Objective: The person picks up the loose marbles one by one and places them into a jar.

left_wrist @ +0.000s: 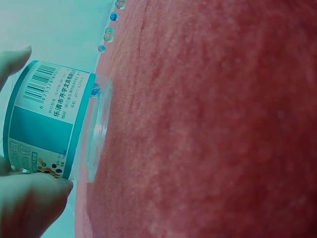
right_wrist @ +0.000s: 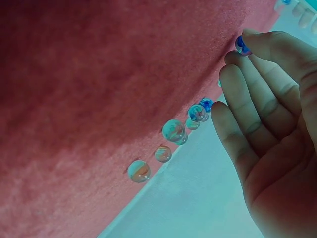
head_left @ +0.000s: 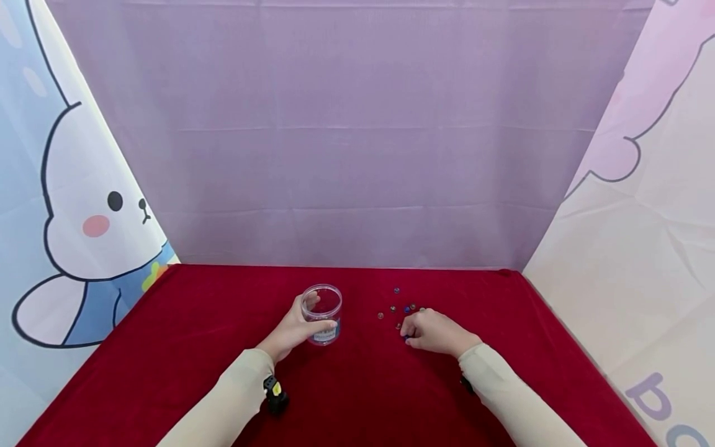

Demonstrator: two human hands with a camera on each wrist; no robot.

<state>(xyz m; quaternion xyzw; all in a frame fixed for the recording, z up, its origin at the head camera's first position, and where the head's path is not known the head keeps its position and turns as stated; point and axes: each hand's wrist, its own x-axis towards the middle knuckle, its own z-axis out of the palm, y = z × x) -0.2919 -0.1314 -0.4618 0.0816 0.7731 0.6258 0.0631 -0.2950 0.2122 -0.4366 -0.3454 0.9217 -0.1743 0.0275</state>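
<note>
My left hand (head_left: pixel 293 326) grips a clear plastic jar (head_left: pixel 322 304), thumb on one side and fingers round the other. The jar stands upright with its mouth uncovered; a printed label with a barcode (left_wrist: pixel 37 87) wraps its wall. To the right, my right hand (head_left: pixel 438 332) is low over the red cloth, pinching a blue glass marble (right_wrist: pixel 242 45) between thumb and fingertip. Several loose marbles (head_left: pixel 393 308) lie scattered just beyond and left of that hand. Among them is another blue marble (head_left: pixel 406 309), and clear ones with coloured swirls (right_wrist: pixel 139 171) show in the right wrist view.
A red cloth (head_left: pixel 357 397) covers the tabletop. Behind it hangs a lilac curtain (head_left: pixel 357 136). Printed panels stand at either side, the left one with a cartoon rabbit (head_left: pixel 100 186). A black device (head_left: pixel 275 396) is strapped to the left wrist.
</note>
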